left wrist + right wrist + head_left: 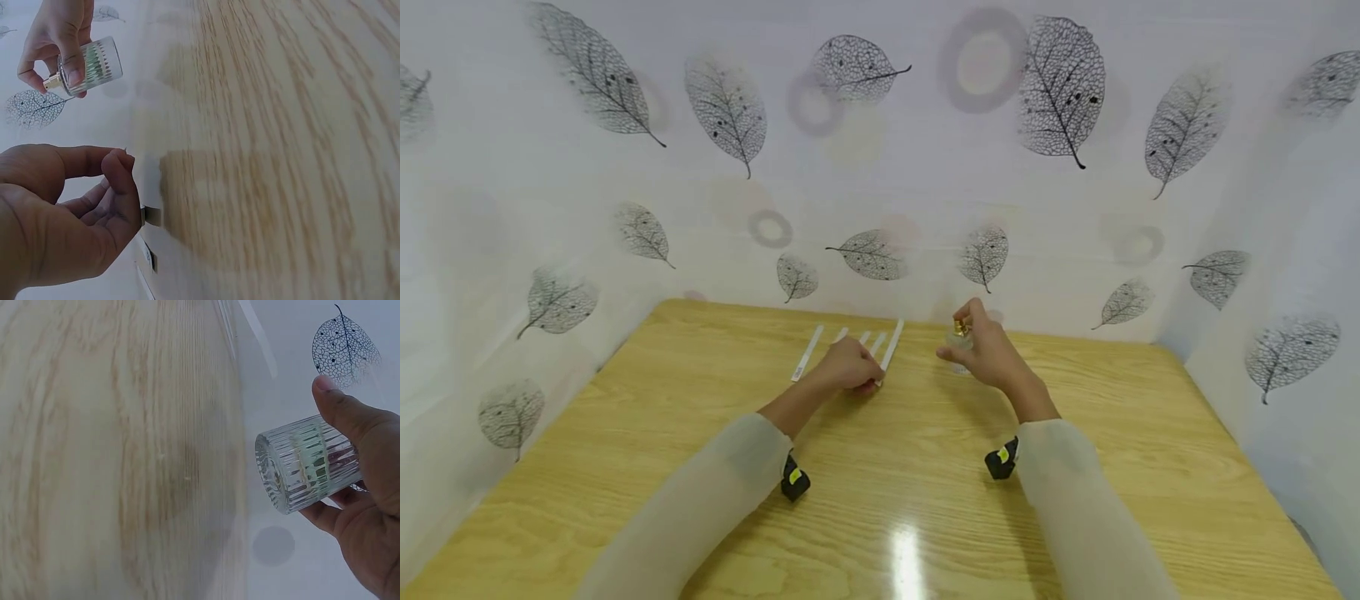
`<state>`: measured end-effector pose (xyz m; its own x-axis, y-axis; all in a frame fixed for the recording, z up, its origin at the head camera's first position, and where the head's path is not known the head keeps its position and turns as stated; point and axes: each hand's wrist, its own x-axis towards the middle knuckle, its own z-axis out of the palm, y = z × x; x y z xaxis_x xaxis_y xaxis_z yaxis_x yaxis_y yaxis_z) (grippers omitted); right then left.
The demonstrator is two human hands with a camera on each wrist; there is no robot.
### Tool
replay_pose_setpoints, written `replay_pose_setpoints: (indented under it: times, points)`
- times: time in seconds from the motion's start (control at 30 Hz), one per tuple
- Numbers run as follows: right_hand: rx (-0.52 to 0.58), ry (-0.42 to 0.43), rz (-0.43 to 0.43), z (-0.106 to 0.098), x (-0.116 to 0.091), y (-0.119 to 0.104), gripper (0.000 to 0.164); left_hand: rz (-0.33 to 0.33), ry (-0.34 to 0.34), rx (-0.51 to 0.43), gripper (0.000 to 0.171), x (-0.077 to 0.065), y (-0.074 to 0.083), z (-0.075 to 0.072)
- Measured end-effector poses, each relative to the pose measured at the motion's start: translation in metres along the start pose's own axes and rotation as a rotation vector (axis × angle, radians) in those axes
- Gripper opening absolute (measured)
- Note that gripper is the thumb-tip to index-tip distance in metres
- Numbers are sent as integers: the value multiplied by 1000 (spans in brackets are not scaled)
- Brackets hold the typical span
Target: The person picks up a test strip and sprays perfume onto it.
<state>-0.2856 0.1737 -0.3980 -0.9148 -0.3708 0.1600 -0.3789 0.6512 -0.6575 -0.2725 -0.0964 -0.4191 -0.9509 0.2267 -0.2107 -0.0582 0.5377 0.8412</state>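
Observation:
My left hand (850, 365) pinches the near end of a white paper strip (892, 343) between thumb and index finger; in the left wrist view only a tiny tip shows at the fingertips. Several similar strips lie side by side under and beyond that hand, partly hidden by it. The leftmost strip (807, 354) has a small dark print at its near end. My right hand (988, 350) grips a clear ribbed-glass perfume bottle (306, 464) with a gold spray top (52, 82). The index finger is at the top. The bottle's base appears slightly above the table.
The wooden table (880, 467) reflects a bright light near its front. A pale curtain (910, 192) printed with dark leaves rises behind and at both sides. Small black devices, one at the left wrist (794, 478) and one at the right (1001, 459), hang below the sleeves.

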Motion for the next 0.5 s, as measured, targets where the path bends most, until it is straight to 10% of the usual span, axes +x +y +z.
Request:
replay_pose_setpoints:
  times: [0.5]
  points:
    - [54, -16, 53, 6, 3, 14, 58, -78, 57, 54, 14, 10, 1, 7]
